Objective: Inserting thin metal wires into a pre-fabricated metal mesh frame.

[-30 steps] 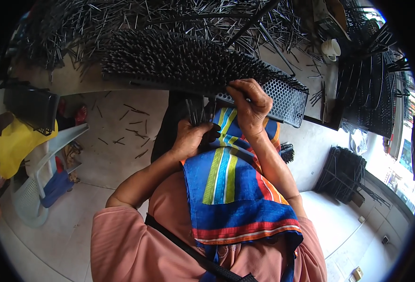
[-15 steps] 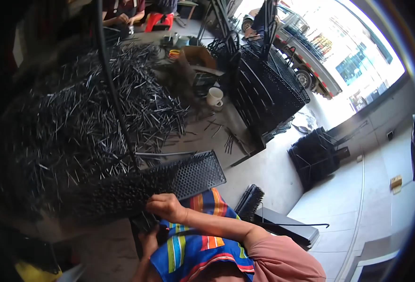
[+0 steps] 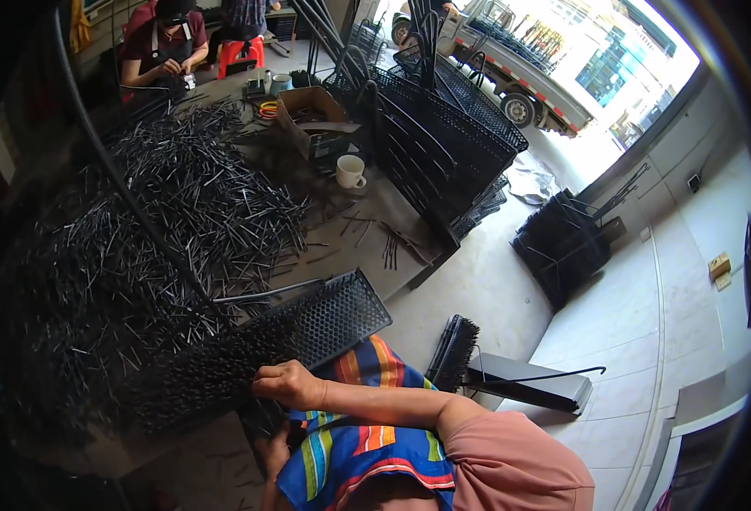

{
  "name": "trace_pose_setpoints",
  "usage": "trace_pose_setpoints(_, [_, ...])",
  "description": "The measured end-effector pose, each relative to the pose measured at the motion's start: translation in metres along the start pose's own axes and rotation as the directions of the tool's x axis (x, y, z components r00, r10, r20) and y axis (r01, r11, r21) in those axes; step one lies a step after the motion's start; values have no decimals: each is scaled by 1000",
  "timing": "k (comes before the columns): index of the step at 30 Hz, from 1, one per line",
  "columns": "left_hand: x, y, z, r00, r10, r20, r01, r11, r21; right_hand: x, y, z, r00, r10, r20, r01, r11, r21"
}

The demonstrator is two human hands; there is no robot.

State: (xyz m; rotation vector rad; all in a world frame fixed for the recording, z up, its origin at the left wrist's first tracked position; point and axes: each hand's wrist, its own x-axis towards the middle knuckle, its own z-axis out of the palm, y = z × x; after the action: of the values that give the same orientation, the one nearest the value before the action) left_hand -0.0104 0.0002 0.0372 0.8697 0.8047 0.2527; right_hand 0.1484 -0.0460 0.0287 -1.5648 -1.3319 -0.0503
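A long black perforated tray [image 3: 341, 317] lies at a slant before me, its right end showing bare holes. Many thin dark pieces stick up from its middle and left part. At the tray's near edge my right hand [image 3: 290, 385] is closed, thumb and fingers drawn together; whatever it grips is hidden. Lower down, below the tray's near edge, my left hand [image 3: 275, 450] is partly in view beside a dark object, its fingers in shadow. Beyond the tray spreads a large heap of thin black strips [image 3: 197, 196].
A white mug [image 3: 350, 171], an open cardboard box [image 3: 307, 111] and loose strips share the table [image 3: 333, 230]. Stacked black mesh racks [image 3: 444, 145] stand at its right. A dark cable [image 3: 120, 183] hangs across the left. Another person [image 3: 161, 55] works at the far end.
The whole view has shifted, bringing more of the far person into sight. My right hand stays closed at the tray's near edge; my left remains low beneath it.
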Motion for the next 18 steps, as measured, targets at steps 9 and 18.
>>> trace_pose_setpoints(9, [16, -29, -23, 1000, 10, 19, -15, 966, 257, -1, -3, -13, 970, -153, 191, 165, 985, -46])
trace_pose_setpoints(18, [13, -37, -34, 1000, -12, 15, 11, 998, 68, 16, -2, -3, 925, 378, 41, -380, 920, 93])
